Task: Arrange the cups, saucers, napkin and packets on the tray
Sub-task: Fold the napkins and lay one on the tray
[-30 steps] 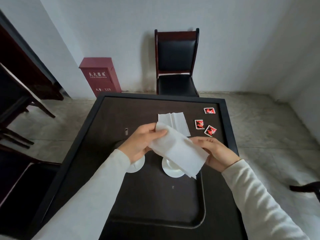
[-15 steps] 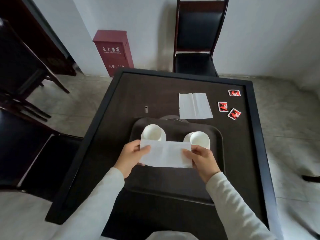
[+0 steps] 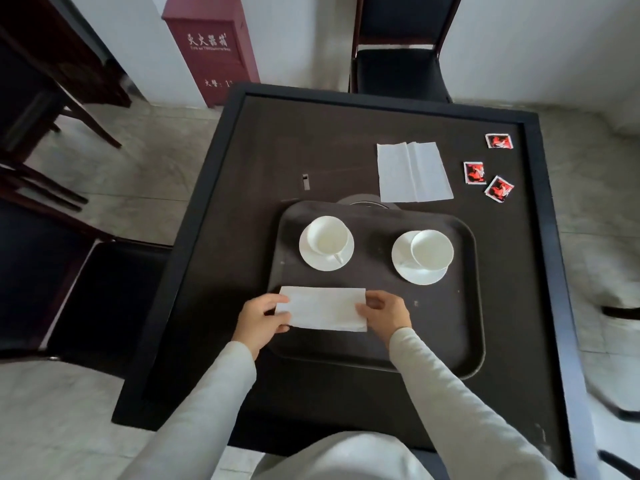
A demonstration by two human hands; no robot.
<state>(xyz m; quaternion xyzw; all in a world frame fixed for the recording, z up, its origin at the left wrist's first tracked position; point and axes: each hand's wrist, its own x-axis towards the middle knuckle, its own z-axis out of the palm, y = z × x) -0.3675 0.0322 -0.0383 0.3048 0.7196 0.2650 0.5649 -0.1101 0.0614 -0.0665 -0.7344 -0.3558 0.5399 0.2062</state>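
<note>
Left hand (image 3: 261,323), right hand (image 3: 384,315) pinch folded napkin (image 3: 323,308), apparently touching tray (image 3: 436,327).

Bare tray (image 3: 446,323) is lying between the left cup (image 3: 327,234) and right cup (image 3: 432,249) and right of the folded napkin (image 3: 323,308). Open tabletop (image 3: 263,161) is stretching left; spare napkin (image 3: 412,172) and packets (image 3: 474,172) are occupying the far right.

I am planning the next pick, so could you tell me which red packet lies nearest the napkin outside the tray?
The leftmost packet, just right of that napkin; the back packet and the tilted packet lie further right.
</note>
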